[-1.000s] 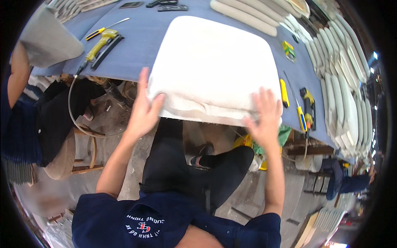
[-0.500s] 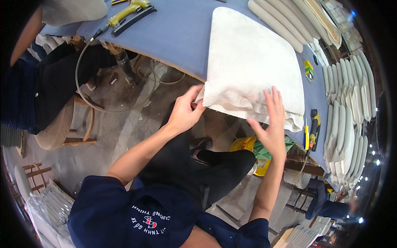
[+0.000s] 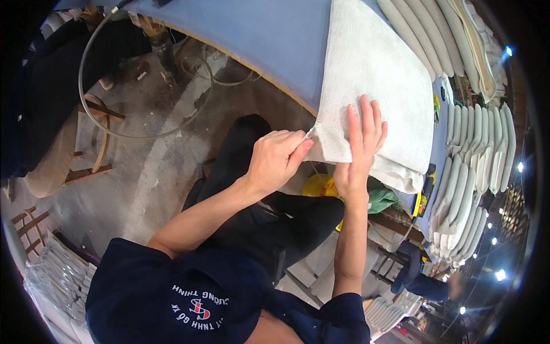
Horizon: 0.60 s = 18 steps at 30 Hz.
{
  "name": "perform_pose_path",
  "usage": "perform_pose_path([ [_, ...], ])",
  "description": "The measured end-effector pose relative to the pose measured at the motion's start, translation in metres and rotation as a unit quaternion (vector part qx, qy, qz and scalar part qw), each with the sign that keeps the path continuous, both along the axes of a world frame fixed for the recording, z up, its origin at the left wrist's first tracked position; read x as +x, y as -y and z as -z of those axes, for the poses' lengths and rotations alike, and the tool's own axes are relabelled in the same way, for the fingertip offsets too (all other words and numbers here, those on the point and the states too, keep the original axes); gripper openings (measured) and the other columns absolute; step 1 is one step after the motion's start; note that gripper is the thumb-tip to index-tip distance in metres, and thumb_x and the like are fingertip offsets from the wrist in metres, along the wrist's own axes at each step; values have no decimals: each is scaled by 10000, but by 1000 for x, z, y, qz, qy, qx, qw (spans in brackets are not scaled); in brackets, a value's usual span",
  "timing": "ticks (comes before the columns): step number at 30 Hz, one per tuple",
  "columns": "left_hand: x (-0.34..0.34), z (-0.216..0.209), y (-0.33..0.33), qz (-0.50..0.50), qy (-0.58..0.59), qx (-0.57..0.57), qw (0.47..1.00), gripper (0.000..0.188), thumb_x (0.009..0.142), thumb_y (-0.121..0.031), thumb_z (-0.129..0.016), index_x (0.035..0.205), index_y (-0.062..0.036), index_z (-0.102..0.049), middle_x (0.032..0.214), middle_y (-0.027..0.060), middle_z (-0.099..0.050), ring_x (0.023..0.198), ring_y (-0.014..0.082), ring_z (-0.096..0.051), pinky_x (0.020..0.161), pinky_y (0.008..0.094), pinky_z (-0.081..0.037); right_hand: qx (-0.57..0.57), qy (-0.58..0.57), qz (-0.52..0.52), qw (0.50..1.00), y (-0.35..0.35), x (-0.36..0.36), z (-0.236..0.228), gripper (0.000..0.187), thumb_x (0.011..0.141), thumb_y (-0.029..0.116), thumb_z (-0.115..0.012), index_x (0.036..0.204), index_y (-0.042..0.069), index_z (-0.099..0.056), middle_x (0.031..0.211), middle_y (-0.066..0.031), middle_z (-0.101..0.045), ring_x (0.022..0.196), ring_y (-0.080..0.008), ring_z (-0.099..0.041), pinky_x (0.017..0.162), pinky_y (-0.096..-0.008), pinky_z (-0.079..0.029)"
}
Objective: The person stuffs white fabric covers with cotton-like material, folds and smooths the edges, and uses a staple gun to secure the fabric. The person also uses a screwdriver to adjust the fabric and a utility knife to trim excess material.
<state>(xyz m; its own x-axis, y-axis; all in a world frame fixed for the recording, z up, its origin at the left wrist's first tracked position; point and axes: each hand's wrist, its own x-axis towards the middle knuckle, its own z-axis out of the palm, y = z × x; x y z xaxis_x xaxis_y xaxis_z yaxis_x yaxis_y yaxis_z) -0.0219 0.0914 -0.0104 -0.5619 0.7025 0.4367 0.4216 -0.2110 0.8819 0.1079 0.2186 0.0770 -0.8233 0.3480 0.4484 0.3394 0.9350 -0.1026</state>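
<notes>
A white fabric-covered seat pad point(image 3: 384, 80) lies on the blue-topped table, its near end reaching past the table edge. Loose fabric hangs in folds along that end. My left hand point(image 3: 278, 152) is closed on the fabric edge at the pad's near left corner, fingers curled and thumb pressed in. With fingers spread, my right hand point(image 3: 361, 135) rests flat on top of the near part of the pad, the cloth bunched a little between both hands. The pad's underside is hidden.
Several grey pads point(image 3: 421, 34) lie at the table's far right, and stacks of pads point(image 3: 478, 143) stand beyond it. A yellow-black tool point(image 3: 424, 195) sits by the right edge. An air hose point(image 3: 86, 103) loops down at left. Another person point(image 3: 421, 272) is at lower right.
My left hand has turned over and tightened on the fabric corner. My right hand has moved left onto the pad. The view has shifted, so the yellow nail gun at upper left is gone.
</notes>
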Motion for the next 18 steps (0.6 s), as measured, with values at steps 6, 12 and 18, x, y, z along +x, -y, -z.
perform_pose_path([
  [6, 5, -22, 14, -23, 1, 3, 1000, 306, 979, -161, -718, 751, -38, -555, 652, 127, -531, 592, 335, -534, 587, 436, -430, -154, -126, -77, 977, -9, 5, -3, 531, 864, 109, -500, 1347, 94, -718, 1523, -147, -633, 1569, -384, -397, 1300, -583, -20],
  [12, 8, -33, 24, -24, -32, 0, 999, 253, 917, -122, -743, 756, -58, -558, 679, 110, -571, 621, 314, -565, 605, 416, -451, -196, -475, 47, 856, 43, 7, 36, 124, 1010, 6, -600, 1103, -36, -670, 1243, -180, -703, 1173, -294, -656, 1026, -401, -503],
  [18, 12, -26, 24, -8, -46, 35, 998, 184, 858, -78, -738, 779, -63, -573, 709, 109, -601, 652, 306, -599, 629, 412, -475, -166, -211, 101, 958, 84, 17, 52, 86, 980, 0, -629, 975, -25, -711, 915, -136, -693, 853, -183, -630, 775, -311, -484],
])
